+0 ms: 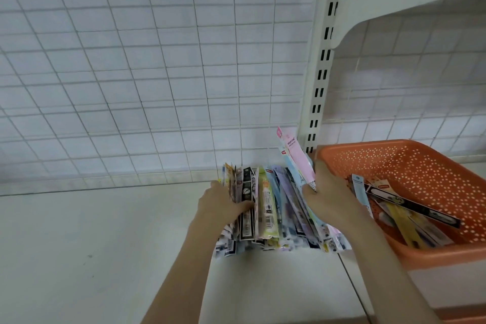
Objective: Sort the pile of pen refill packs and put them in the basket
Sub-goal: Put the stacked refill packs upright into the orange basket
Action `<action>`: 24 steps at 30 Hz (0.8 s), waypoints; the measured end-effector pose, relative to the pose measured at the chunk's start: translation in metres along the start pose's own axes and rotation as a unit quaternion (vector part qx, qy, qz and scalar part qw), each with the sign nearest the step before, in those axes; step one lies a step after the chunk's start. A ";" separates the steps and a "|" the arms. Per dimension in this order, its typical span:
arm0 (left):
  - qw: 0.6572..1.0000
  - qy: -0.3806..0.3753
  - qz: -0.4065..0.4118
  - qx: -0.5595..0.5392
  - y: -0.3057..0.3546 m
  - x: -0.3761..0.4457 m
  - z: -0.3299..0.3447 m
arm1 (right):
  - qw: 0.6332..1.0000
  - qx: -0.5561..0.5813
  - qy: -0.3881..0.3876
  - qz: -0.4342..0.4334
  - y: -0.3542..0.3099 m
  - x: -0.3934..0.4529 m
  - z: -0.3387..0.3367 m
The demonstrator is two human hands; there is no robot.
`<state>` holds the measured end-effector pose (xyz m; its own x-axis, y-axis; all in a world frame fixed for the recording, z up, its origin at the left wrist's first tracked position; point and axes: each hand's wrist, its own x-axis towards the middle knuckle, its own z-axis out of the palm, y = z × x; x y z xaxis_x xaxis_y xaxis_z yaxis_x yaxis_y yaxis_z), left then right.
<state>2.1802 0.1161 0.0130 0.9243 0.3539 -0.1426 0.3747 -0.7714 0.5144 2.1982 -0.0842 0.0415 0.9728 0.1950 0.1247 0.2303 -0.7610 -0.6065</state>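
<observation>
Hands [221, 202] [328, 200] flanking refill packs [276, 208], ends wallward

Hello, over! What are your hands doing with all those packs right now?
Left hand grips the left side of the pile of packs. Right hand pinches a pink pack. Orange basket beside it already holds some packs. Nothing in the way.

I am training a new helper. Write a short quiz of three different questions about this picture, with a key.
1. True or false: the orange basket already holds some refill packs.
2. Which hand pinches the pink pack? A) left hand B) right hand
3. Fill in: the pile of packs stands between the two ____.

Key:
1. True.
2. B: the right hand pinches it; the left hand holds the other end of the pile.
3. hands.
</observation>
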 end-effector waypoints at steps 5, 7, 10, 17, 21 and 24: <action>0.991 0.023 -0.018 -0.127 -0.011 -0.004 0.003 | 0.999 0.016 0.034 0.009 -0.006 -0.001 0.008; 0.987 0.022 -0.016 -0.159 -0.015 -0.004 0.005 | 0.999 0.022 0.048 0.006 -0.009 -0.004 0.010; 0.983 0.015 0.001 -0.184 -0.018 -0.007 0.004 | 0.996 0.075 0.035 0.020 -0.014 -0.007 0.013; 0.957 -0.028 0.001 -0.288 -0.024 -0.009 -0.007 | 0.998 0.066 0.007 0.019 -0.018 -0.011 0.019; 0.954 -0.016 0.026 -0.299 -0.026 -0.009 -0.016 | 0.999 0.024 0.032 0.014 -0.021 -0.011 0.024; 0.952 -0.006 0.054 -0.300 -0.029 -0.007 -0.024 | 0.999 0.025 0.045 0.009 -0.028 -0.010 0.024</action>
<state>2.1616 0.1486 0.0189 0.9570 0.2817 -0.0693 0.1727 -0.3610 0.9165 2.1814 -0.0500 0.0389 0.9753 0.1242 0.1825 0.2143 -0.7311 -0.6477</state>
